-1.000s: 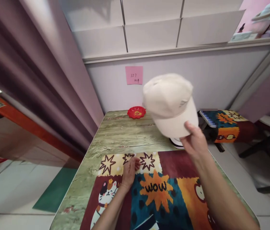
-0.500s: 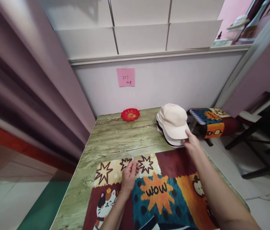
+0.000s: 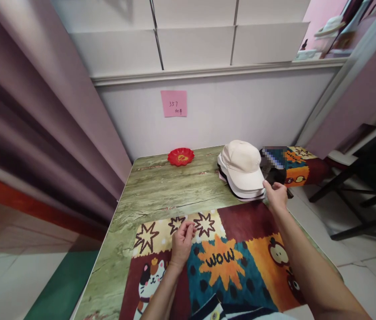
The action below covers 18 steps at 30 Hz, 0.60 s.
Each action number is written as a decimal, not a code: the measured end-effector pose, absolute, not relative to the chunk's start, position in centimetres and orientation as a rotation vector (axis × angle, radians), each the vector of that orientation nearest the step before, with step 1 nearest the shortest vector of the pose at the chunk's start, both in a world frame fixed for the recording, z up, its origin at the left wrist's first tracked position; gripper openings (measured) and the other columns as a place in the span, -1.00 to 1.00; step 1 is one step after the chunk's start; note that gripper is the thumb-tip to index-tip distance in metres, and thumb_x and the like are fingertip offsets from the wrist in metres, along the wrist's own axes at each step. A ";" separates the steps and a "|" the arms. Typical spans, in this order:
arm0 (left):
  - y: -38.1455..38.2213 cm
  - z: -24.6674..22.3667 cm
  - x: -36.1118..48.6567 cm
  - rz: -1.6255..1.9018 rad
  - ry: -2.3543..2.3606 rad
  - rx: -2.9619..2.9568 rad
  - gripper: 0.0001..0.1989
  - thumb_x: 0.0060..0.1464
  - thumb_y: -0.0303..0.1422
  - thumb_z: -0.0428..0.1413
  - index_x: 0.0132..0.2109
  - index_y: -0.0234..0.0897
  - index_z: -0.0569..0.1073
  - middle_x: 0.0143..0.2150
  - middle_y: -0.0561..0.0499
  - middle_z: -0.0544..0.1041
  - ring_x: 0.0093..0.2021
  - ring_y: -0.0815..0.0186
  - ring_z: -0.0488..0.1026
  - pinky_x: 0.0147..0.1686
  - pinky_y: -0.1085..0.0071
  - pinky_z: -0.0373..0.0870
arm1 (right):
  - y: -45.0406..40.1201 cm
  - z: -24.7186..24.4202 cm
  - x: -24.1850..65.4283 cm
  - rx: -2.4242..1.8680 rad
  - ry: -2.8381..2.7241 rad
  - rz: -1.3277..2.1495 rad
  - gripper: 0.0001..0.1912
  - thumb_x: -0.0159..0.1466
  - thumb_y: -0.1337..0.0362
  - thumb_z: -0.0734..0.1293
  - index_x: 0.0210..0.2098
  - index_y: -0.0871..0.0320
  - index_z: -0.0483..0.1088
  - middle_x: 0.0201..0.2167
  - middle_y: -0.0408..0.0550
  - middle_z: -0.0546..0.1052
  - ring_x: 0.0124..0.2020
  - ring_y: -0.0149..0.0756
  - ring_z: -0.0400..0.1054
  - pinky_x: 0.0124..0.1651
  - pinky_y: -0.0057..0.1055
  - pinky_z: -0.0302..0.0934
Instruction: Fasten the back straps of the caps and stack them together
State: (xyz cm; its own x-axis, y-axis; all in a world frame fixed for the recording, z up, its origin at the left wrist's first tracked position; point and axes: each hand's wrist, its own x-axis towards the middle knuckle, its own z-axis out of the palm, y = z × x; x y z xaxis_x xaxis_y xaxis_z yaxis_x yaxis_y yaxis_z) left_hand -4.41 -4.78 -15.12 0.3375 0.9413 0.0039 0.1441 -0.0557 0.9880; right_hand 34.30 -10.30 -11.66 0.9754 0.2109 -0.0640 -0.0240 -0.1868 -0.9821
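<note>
A cream baseball cap (image 3: 241, 158) tops a stack of caps at the back right of the table, its brim toward me. White and black brims (image 3: 246, 194) show beneath it. My right hand (image 3: 276, 195) is just right of the top brim, thumb and fingers apart; the thumb tip is at the brim's edge, and I cannot tell whether it touches. My left hand (image 3: 183, 238) hovers over or rests on the patterned mat (image 3: 241, 222), fingers curled together with nothing visible in them.
A red scalloped dish (image 3: 181, 157) sits at the table's back edge. A pink note (image 3: 174, 103) is stuck on the wall behind. Beyond the table's right edge are a second patterned cloth (image 3: 297, 171) and dark chair legs (image 3: 351, 226). Purple curtains (image 3: 57, 111) hang at the left.
My right hand has let go of the cap's brim and moved slightly right, its fingers spreading. The cap lies on the stack as before. My left hand has barely moved; the view has shifted slightly.
</note>
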 end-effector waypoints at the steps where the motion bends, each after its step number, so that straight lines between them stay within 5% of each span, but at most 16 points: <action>1: -4.8 -15.1 -4.4 0.895 1.039 1.488 -0.65 0.21 -0.03 0.11 -0.20 -0.23 0.54 -0.36 -0.05 0.59 -0.38 0.25 0.47 -0.33 0.37 0.41 | -10.3 -11.2 34.3 -1.862 -0.191 0.119 -0.20 0.06 0.01 0.51 0.17 0.31 0.30 0.22 0.37 0.37 0.23 0.16 0.30 0.32 0.08 0.14; 7: -4.9 -15.1 -4.4 0.897 1.034 1.483 -0.67 0.22 -0.06 0.11 -0.20 -0.24 0.54 -0.36 -0.06 0.59 -0.36 0.24 0.48 -0.32 0.36 0.41 | -6.2 -6.7 32.6 -2.170 -0.537 -0.043 0.31 -0.01 -0.28 0.47 0.45 0.35 -0.07 0.35 0.54 0.20 0.36 0.34 0.13 0.35 0.17 0.01; 13: -5.0 -15.0 -4.4 0.894 1.042 1.477 -0.66 0.21 -0.05 0.12 -0.18 -0.25 0.54 -0.38 -0.06 0.58 -0.39 0.24 0.48 -0.33 0.36 0.41 | -2.6 -5.5 30.9 -2.219 -0.818 -0.151 0.44 -0.06 -0.31 0.49 0.50 0.17 -0.31 0.47 0.45 -0.06 0.45 0.41 -0.16 0.32 0.38 -0.14; 18: -5.0 -15.0 -4.5 0.882 1.042 1.508 -0.65 0.24 -0.06 0.08 -0.18 -0.28 0.52 -0.37 -0.05 0.57 -0.38 0.26 0.48 -0.33 0.39 0.41 | -2.6 -6.9 32.2 -2.368 -0.856 0.018 0.45 -0.10 -0.31 0.50 0.50 0.00 -0.36 0.45 0.37 -0.09 0.33 0.38 0.10 0.20 0.27 0.11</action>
